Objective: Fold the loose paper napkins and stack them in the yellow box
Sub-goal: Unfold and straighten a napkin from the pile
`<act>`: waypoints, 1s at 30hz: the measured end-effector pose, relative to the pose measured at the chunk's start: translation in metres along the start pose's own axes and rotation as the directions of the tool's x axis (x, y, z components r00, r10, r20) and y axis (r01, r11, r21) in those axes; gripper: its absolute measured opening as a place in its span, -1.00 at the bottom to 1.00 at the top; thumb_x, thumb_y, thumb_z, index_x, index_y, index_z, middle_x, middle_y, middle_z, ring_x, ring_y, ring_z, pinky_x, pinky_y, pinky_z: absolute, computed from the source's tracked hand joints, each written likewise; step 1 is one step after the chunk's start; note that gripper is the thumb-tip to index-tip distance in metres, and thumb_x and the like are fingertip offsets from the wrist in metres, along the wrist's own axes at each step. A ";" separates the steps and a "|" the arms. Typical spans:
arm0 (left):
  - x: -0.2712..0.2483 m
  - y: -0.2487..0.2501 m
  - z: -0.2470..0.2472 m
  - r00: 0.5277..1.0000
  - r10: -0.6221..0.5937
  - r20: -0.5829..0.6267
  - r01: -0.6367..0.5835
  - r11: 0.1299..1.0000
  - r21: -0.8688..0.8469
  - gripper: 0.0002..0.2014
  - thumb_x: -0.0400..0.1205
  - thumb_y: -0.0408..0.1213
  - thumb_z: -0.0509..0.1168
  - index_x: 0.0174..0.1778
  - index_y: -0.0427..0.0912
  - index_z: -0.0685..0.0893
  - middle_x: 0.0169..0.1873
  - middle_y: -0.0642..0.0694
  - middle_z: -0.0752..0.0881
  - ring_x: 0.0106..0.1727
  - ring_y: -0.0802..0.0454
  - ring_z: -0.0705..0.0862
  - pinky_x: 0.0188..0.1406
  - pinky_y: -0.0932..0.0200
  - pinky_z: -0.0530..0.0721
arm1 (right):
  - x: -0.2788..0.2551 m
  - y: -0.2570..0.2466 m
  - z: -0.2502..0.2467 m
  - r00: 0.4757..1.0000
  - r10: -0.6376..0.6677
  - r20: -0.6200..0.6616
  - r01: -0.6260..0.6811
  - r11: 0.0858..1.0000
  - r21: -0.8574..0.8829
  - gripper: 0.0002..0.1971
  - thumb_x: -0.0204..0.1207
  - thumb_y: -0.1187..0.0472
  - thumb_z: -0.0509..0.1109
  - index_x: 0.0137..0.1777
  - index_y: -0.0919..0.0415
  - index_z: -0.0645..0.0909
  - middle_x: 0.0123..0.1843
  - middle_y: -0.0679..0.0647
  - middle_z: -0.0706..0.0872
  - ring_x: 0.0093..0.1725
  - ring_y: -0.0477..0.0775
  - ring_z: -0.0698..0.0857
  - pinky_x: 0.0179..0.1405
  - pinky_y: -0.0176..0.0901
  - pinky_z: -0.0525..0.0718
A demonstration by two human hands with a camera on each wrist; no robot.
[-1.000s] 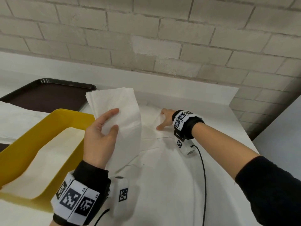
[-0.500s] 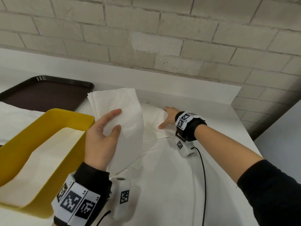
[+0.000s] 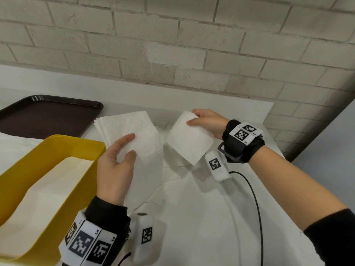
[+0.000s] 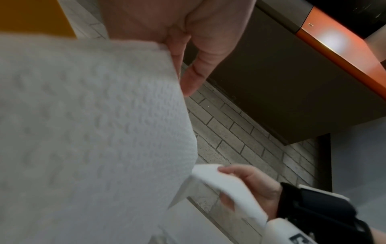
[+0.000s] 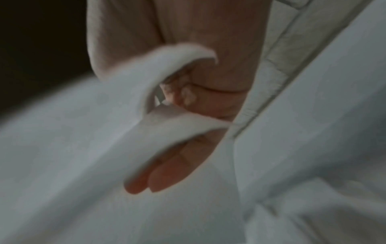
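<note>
Brick wall behind, white tabletop (image 3: 221,217): my right hand (image 3: 208,122) has lifted a folded napkin (image 3: 189,140) off it, pinched, left hand (image 3: 115,166) still grips napkin stack (image 3: 132,127) beside yellow box (image 3: 25,175), so stacking's next.

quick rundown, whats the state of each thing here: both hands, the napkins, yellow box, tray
left hand: holds the napkin stack upright
napkin stack: folded, lifted beside the box
right hand: pinches a single napkin
single napkin: raised off the table, hanging
yellow box: open, napkins lying inside
loose napkins: flat on the table
dark tray: nothing visible on it
</note>
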State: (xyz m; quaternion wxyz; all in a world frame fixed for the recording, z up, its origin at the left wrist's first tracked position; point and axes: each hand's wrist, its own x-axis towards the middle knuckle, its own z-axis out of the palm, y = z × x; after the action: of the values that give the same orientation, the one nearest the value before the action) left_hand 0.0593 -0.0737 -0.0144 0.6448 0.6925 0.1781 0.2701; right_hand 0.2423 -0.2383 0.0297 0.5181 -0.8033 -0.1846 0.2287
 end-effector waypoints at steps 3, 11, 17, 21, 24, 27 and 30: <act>0.000 0.000 0.002 0.998 -0.053 0.046 0.056 0.997 -0.055 -0.70 0.62 -0.45 0.22 0.03 0.08 0.68 0.14 0.09 0.66 0.34 0.09 0.54 0.43 0.05 0.44 | -0.021 -0.024 -0.002 0.994 -0.111 -0.005 0.110 0.985 0.136 -0.78 0.59 0.39 0.24 -0.26 0.13 0.42 -0.27 0.05 0.65 -0.42 -0.10 0.67 -0.43 -0.31 0.63; -0.010 0.009 0.016 0.985 -0.054 0.163 0.086 0.976 -0.198 -0.60 0.68 0.10 0.06 0.00 0.03 0.78 0.10 0.13 0.74 0.23 0.36 0.60 0.41 0.27 0.43 | -0.078 -0.064 0.013 0.943 -0.332 0.001 0.315 0.897 0.311 -0.83 0.42 0.32 0.34 -0.29 0.13 0.41 -0.37 -0.08 0.69 -0.42 -0.14 0.68 -0.45 -0.36 0.64; -0.023 0.023 0.026 0.989 -0.024 0.149 0.077 0.929 -0.362 -0.36 0.44 0.32 0.02 0.23 0.01 0.67 0.15 0.03 0.75 0.27 0.08 0.66 0.41 -0.13 0.49 | -0.090 -0.032 0.033 0.990 -0.142 0.011 0.137 0.970 0.203 -0.79 0.59 0.37 0.23 -0.25 0.14 0.37 -0.29 0.02 0.61 -0.46 -0.15 0.62 -0.45 -0.34 0.57; -0.027 0.024 0.029 0.990 0.005 0.138 0.059 0.889 -0.455 -0.61 0.58 0.02 0.11 0.14 -0.10 0.68 0.10 -0.06 0.77 0.21 -0.02 0.70 0.33 -0.16 0.56 | -0.098 -0.012 0.041 0.988 -0.114 0.105 0.097 0.983 0.156 -0.87 0.62 0.32 0.19 -0.08 0.07 0.49 -0.17 -0.08 0.70 -0.28 -0.19 0.71 -0.30 -0.37 0.65; -0.029 0.023 0.031 0.989 0.018 0.145 0.053 0.879 -0.473 -0.61 0.55 -0.04 0.14 0.20 -0.13 0.64 0.09 -0.01 0.78 0.18 0.03 0.72 0.18 0.04 0.68 | -0.099 -0.007 0.044 0.983 -0.106 0.152 0.088 0.989 0.122 -0.85 0.63 0.31 0.18 0.03 0.04 0.51 -0.05 -0.13 0.70 -0.12 -0.22 0.71 -0.15 -0.40 0.66; -0.030 0.021 0.031 0.992 0.037 0.120 0.022 0.893 -0.450 -0.71 0.58 -0.09 0.16 0.16 -0.04 0.63 0.05 0.05 0.78 0.12 0.08 0.74 0.04 0.18 0.72 | -0.096 -0.007 0.044 0.978 -0.089 0.187 0.082 0.996 0.044 -0.83 0.64 0.27 0.19 0.18 0.09 0.49 0.11 -0.04 0.68 0.07 -0.08 0.68 0.12 -0.21 0.63; -0.031 0.020 0.028 0.997 0.023 0.074 0.011 0.904 -0.428 -0.82 0.67 -0.19 0.13 0.07 0.04 0.63 0.01 0.06 0.78 0.12 0.06 0.74 0.07 0.09 0.71 | -0.096 -0.010 0.047 0.974 -0.093 0.206 0.112 0.990 -0.085 -0.84 0.62 0.20 0.22 0.16 0.00 0.47 0.13 -0.08 0.65 0.13 -0.06 0.65 0.20 -0.18 0.59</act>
State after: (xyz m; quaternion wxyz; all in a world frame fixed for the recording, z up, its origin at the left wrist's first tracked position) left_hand 0.0493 -0.1166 -0.0003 0.7867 0.5445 0.0873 0.2776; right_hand 0.1363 -0.2502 0.0383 0.4684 -0.7894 -0.2882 0.2728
